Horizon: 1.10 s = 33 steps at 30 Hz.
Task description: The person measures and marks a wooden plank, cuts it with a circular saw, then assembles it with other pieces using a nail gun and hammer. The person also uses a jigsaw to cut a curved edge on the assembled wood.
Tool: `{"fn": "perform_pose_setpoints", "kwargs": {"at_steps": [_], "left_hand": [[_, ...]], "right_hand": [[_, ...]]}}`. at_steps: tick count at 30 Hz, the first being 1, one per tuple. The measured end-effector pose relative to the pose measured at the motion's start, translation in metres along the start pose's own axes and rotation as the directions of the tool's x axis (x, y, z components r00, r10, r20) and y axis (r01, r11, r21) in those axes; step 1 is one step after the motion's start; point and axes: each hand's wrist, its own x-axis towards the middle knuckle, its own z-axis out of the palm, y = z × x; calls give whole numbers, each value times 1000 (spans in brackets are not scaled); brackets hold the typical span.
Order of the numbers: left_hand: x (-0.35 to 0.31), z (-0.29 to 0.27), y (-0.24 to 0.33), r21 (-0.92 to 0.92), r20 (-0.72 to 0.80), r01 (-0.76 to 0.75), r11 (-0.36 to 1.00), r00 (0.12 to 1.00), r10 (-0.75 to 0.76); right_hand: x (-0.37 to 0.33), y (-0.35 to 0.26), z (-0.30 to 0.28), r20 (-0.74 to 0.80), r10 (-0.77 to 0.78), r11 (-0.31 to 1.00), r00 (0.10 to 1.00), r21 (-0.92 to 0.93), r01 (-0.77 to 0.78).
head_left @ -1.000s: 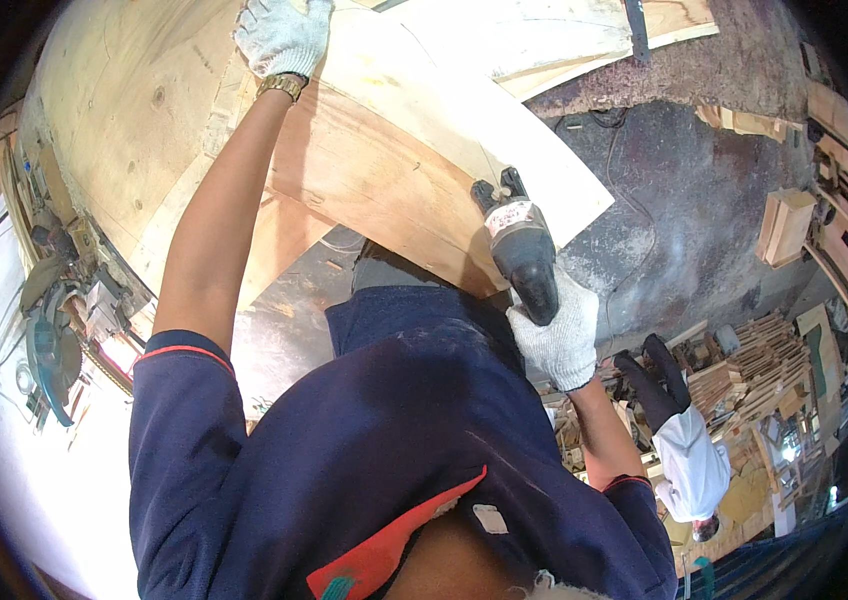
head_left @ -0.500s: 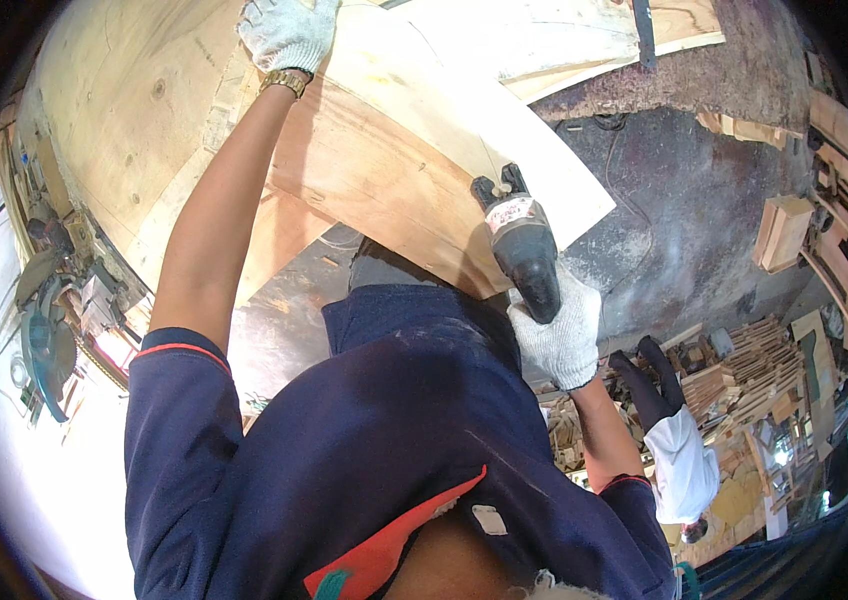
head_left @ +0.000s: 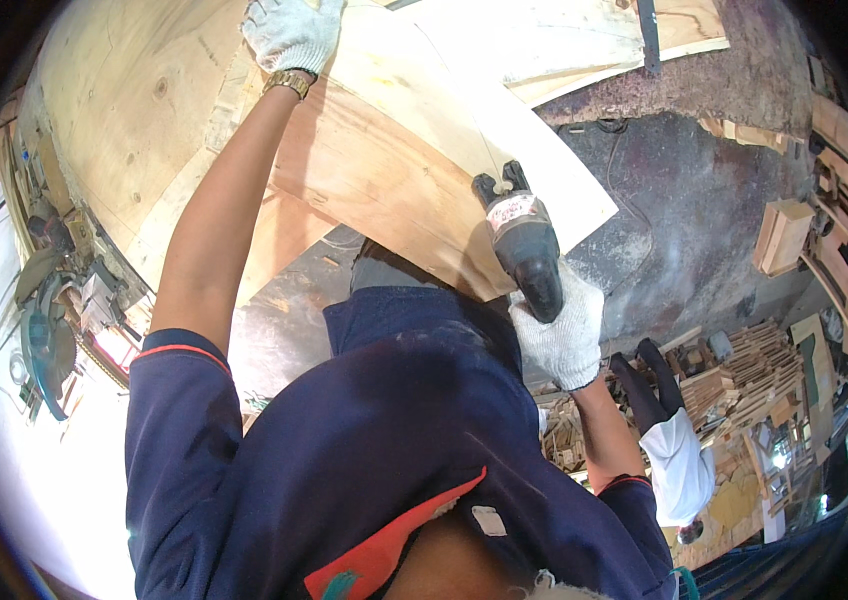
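My right hand (head_left: 566, 332), in a white knit glove, is wrapped round a black jigsaw (head_left: 526, 262) with a pale label band. The jigsaw's two-pronged front rests on a pale plywood sheet (head_left: 399, 185) close to its near right end. From the prongs a thin line runs away over the wood. My left hand (head_left: 291, 35), gloved too, lies flat with fingers spread on the plywood at the top left. Its fingertips reach the picture's upper edge. The blade and the fingers behind the jigsaw's body are hidden.
More plywood (head_left: 134, 110) spreads out at the left. A dark strip (head_left: 649, 38) lies across boards at the far right. Stacked wood blocks (head_left: 782, 237) and scrap strips (head_left: 764, 365) fill the right side. A person in a white shirt (head_left: 677, 465) is behind, lower right. A green power tool (head_left: 42, 345) stands at left.
Both hands and the jigsaw stay almost in place. A small light clump now shows between the jigsaw's prongs. The person in white has shifted slightly left.
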Motion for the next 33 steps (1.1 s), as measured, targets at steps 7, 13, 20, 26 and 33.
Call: {"fn": "perform_pose_setpoints", "kwargs": {"at_steps": [7, 13, 20, 26, 33], "left_hand": [[0, -2, 0, 0, 41, 0, 1000, 999, 0], [0, -2, 0, -2, 39, 9, 1000, 999, -9], [-2, 0, -1, 30, 4, -19, 999, 1000, 19], [-1, 0, 0, 8, -16, -17, 1000, 1000, 17], [0, 0, 1, 14, 27, 6, 1000, 1000, -7]], "right_hand": [[5, -4, -3, 15, -11, 1000, 1000, -8, 11], [9, -10, -3, 13, -22, 1000, 1000, -4, 22], [13, -11, -5, 25, -29, 999, 999, -17, 30], [16, -14, -6, 24, -41, 999, 999, -22, 42], [19, -18, -8, 38, -8, 1000, 999, -18, 9]]}}
